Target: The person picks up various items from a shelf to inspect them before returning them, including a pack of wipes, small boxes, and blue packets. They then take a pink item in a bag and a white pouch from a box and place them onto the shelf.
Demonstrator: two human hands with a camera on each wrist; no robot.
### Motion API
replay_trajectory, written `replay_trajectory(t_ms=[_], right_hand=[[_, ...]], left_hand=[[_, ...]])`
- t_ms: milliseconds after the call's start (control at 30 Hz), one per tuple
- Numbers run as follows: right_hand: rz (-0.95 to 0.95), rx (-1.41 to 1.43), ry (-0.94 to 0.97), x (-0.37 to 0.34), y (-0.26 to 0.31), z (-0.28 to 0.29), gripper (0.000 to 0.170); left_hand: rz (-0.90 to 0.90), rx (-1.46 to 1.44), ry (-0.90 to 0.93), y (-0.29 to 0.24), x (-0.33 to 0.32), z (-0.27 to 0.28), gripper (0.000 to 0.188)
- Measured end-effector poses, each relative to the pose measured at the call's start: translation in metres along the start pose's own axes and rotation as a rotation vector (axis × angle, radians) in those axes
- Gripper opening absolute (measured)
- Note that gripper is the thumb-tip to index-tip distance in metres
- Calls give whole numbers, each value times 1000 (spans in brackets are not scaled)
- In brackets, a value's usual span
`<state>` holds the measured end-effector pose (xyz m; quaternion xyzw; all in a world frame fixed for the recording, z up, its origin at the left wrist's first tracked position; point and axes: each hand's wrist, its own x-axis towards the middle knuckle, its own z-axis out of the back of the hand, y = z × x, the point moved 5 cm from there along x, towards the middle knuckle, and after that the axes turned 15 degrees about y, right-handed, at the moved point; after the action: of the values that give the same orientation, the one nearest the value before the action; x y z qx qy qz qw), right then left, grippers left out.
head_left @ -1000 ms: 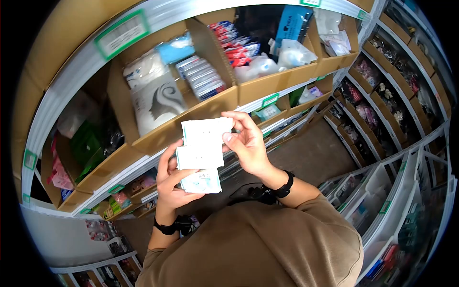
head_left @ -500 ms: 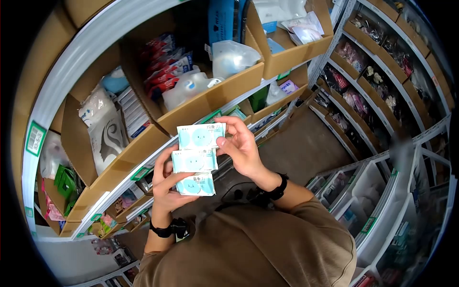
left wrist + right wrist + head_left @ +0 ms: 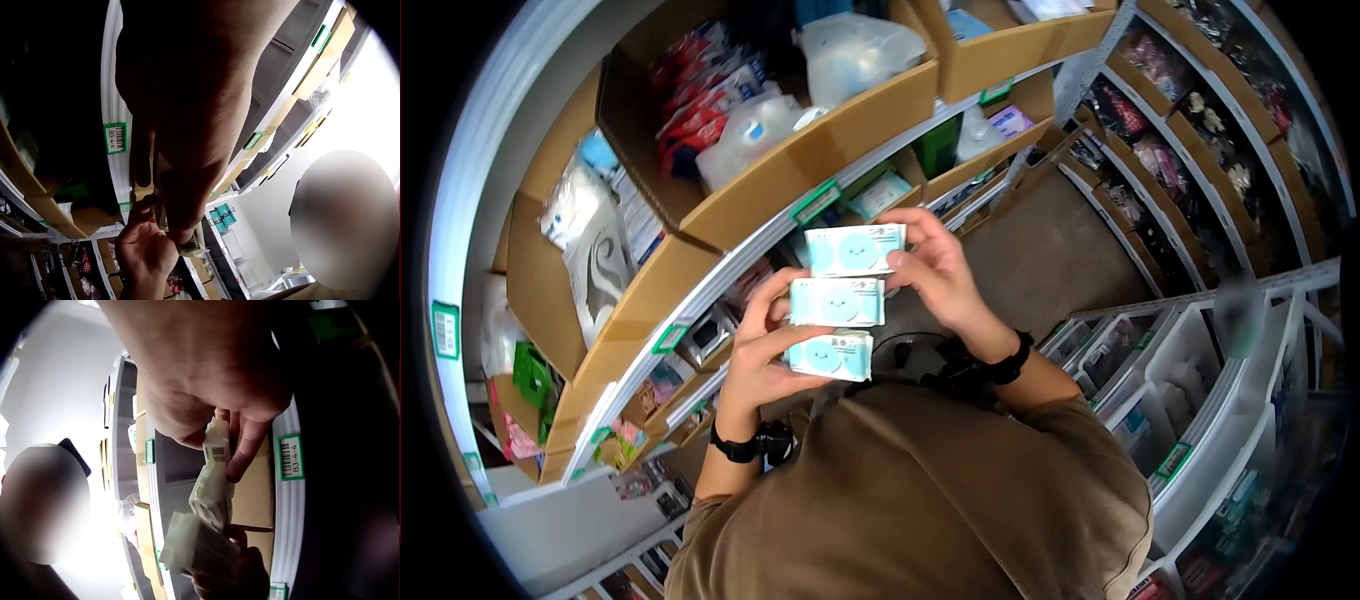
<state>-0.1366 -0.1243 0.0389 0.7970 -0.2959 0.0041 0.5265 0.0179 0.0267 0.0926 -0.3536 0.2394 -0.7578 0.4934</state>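
Note:
Three small white and light-blue packs with round smiling faces lie in an overlapping column between the hands. The right hand pinches the top pack at its right end, thumb in front. From the left, the left hand grips the middle pack and the bottom pack, a finger lying between those two. Seen edge-on in the right wrist view, the packs are thick, with the right hand above them. The left wrist view shows the left hand dark, mostly hiding them.
Cardboard bins of bagged goods line a shelf in front and to the left, with green-framed labels on its rail. More shelving with bins stands at the right, above white plastic bins. Grey floor shows between them.
The head view has shifted along the shelf, so the bins sit further left and higher. Both hands keep hold of the packs, whose printed faces show more clearly than a second ago.

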Motion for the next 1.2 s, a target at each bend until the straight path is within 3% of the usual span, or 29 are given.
replay_trajectory(t_ms=[167, 500, 600, 767, 967, 1033, 1100, 1133, 1167, 1200], right_hand=[[-101, -8, 69, -9, -25, 10, 33], [-215, 18, 150, 10, -50, 11, 31], [-250, -93, 160, 24, -68, 32, 30], [-291, -544, 97, 65, -107, 89, 33], [-290, -463, 15, 90, -119, 104, 38], [-288, -464, 4, 97, -127, 116, 32], [-358, -1042, 80, 112, -131, 130, 28], [-469, -1171, 112, 122, -126, 122, 35], [-470, -1169, 119, 130, -141, 133, 35], [-403, -1340, 238, 141, -165, 146, 37]], left_hand=[[77, -56, 61, 12, -19, -2, 49], [198, -110, -21, 21, -52, -4, 43], [208, -96, -68, 21, -62, -1, 43], [252, -53, -137, 20, -79, 1, 49], [322, 17, -217, 12, -100, 6, 49], [394, 61, -224, 13, -109, 5, 49], [394, 79, -244, 11, -111, 5, 49], [385, 64, -247, 10, -110, 4, 49], [375, 49, -249, 8, -109, 3, 49], [380, 49, -252, 8, -109, 2, 49]])
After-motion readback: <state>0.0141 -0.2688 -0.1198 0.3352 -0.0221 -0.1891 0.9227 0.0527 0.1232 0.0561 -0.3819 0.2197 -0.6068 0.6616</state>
